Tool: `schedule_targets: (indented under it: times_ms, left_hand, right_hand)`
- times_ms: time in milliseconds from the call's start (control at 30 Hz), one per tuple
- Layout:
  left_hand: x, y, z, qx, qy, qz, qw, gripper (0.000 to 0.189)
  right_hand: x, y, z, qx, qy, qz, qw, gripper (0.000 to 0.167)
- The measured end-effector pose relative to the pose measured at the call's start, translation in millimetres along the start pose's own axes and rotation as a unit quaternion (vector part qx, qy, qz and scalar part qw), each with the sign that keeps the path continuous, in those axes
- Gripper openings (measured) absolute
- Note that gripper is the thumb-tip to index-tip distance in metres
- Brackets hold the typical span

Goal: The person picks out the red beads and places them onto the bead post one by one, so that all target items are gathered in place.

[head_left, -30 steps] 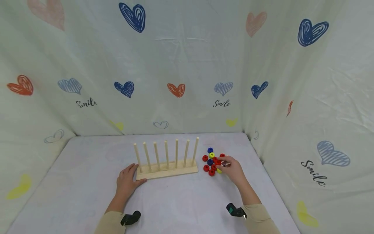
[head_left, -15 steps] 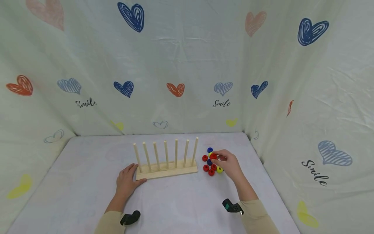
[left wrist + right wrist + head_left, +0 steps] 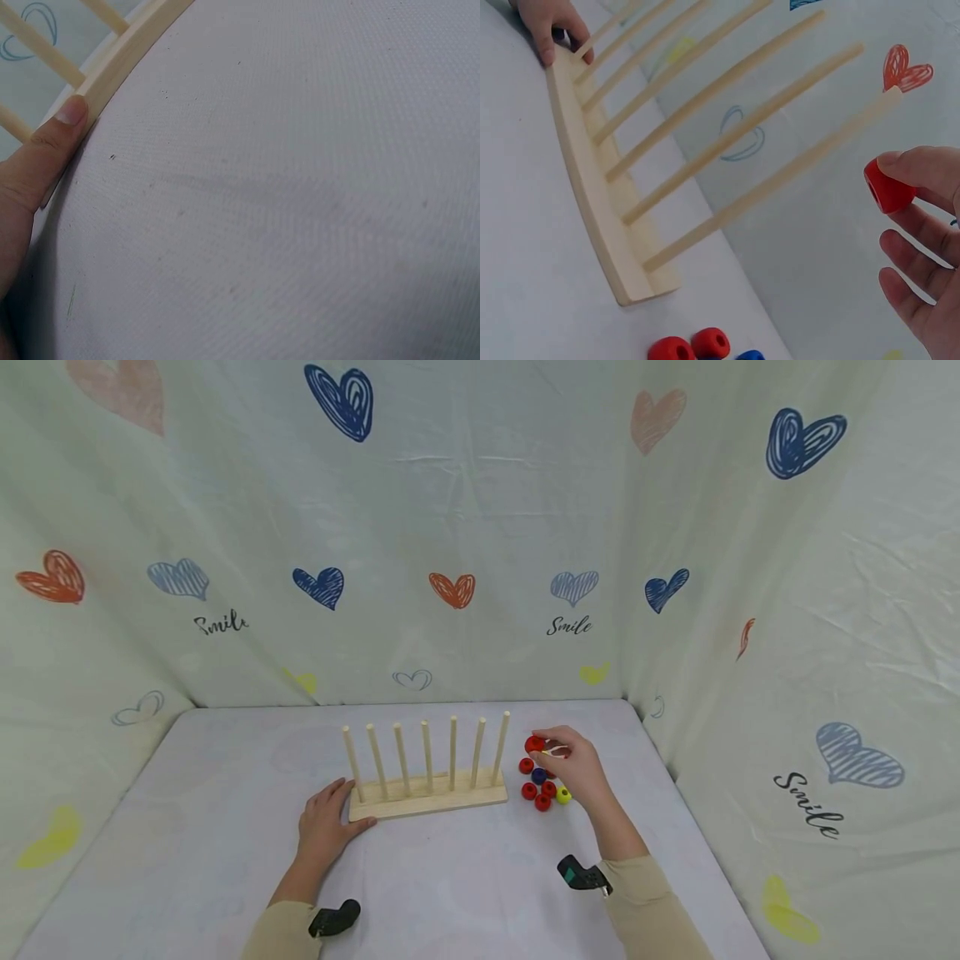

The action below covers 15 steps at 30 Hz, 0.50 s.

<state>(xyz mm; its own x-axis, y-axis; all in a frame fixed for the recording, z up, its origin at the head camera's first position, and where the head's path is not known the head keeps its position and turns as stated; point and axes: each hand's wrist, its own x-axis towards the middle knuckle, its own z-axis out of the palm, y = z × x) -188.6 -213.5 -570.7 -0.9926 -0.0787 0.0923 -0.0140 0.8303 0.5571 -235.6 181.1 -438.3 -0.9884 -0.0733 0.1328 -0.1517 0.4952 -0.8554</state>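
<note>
My right hand (image 3: 579, 768) pinches a red bead (image 3: 890, 187) between thumb and fingertips. It is raised beside the rightmost peg, and the bead's hole shows in the right wrist view. A wooden peg rack (image 3: 442, 807) with a row of several upright bare pegs stands on the table. My left hand (image 3: 324, 827) grips the rack's left end, its thumb (image 3: 71, 112) along the front edge and its fingers behind. Below my right hand lie loose beads: several red ones, a dark blue bead (image 3: 539, 775) and a yellow bead (image 3: 563, 794).
The rack and beads share a white-covered table (image 3: 435, 885). Behind it and at both sides hangs a pale curtain (image 3: 510, 527) printed with hearts. Black wrist cameras, such as the left one (image 3: 334, 918), sit at both sleeves.
My right hand has taken a red bead from the pile and lifted it up and to the left, towards the rightmost peg. My left hand and the rack have stayed in place.
</note>
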Motion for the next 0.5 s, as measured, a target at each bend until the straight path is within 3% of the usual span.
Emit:
schedule_targets:
  times_ms: [100,500]
  left_hand:
    - [0.2,0.3,0.9,0.002,-0.004,-0.002,1.0000,0.080]
    - [0.9,-0.2,-0.1,0.011,0.000,0.008,0.9999,0.082]
  right_hand:
    - [2.9,-6.1,0.7,0.003,0.000,0.006,1.0000,0.033]
    - [14.0,-28.0,3.0,0.015,0.000,-0.041,0.9990,0.034]
